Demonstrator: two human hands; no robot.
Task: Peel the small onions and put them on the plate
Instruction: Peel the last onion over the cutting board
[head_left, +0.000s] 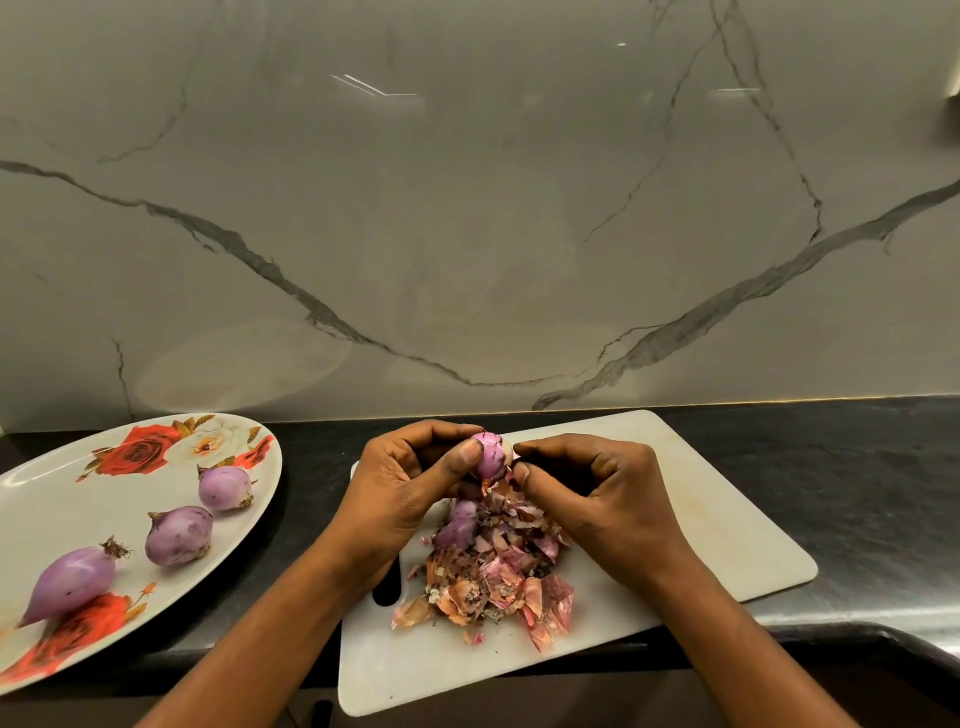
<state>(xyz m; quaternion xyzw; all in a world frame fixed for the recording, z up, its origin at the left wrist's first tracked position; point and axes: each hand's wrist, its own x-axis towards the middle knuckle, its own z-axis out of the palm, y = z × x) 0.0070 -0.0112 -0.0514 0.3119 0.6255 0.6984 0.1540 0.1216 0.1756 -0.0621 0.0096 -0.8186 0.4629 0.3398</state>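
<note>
The onion (489, 458) is gripped by the left hand (410, 483); its skin (510, 453), pinched by the right hand (597, 488), should be pulled slowly.

No readable text, label, brand, number or sign shows on anything.

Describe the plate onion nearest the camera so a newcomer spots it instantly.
Left of the cutting board sits a rose-patterned plate holding three purple onions in a diagonal row. The target onion lies at the near-left end. It alone is long and tapered, tip beside a red rose print; the middle onion and far onion are rounder.
</note>
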